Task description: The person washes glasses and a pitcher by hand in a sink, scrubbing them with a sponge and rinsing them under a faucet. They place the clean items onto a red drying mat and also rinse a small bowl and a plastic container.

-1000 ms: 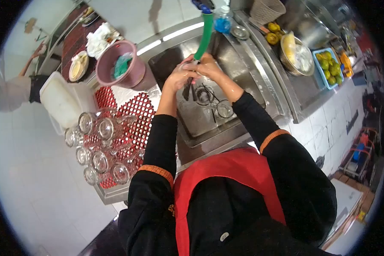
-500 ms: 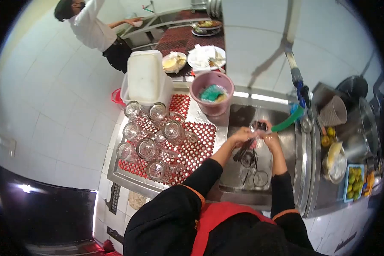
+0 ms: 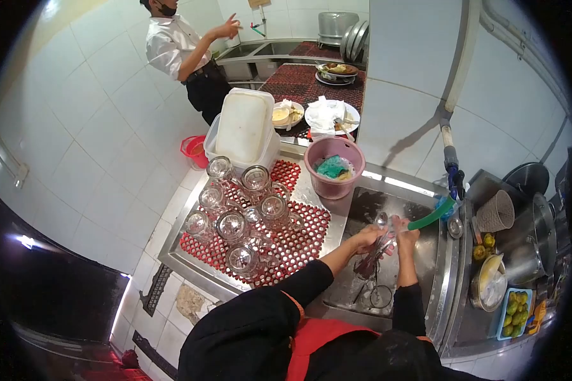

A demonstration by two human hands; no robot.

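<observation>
Hands are seen together over the sink (image 3: pixel 362 209): the left hand (image 3: pixel 367 239) is closed around a clear glass (image 3: pixel 381 236), and the right hand (image 3: pixel 405 239) is pressed against the same glass from the other side, fingers curled on it. The glass is held above the basin, just below the end of a green hose (image 3: pixel 433 214) that is fixed to the tap.

At the far left a row of white floor tiles is shown. A red mat (image 3: pixel 286 238) is laid on the steel table (image 3: pixel 175 251), and a cluster of upturned glass mugs (image 3: pixel 232 223) is stood on it. Behind them a white tub (image 3: pixel 243 129) with its lid on is set, and a small red bucket (image 3: pixel 194 150) is seen on the floor beside it. A pink bucket (image 3: pixel 334 167) holding a green cloth is placed next to the sink. Another glass (image 3: pixel 381 296) is left lying in the basin. Further back a person (image 3: pixel 184 54) in a white shirt is seen. To the right, a metal bowl (image 3: pixel 489 286) and a blue tray of limes (image 3: pixel 513 305) are set.
</observation>
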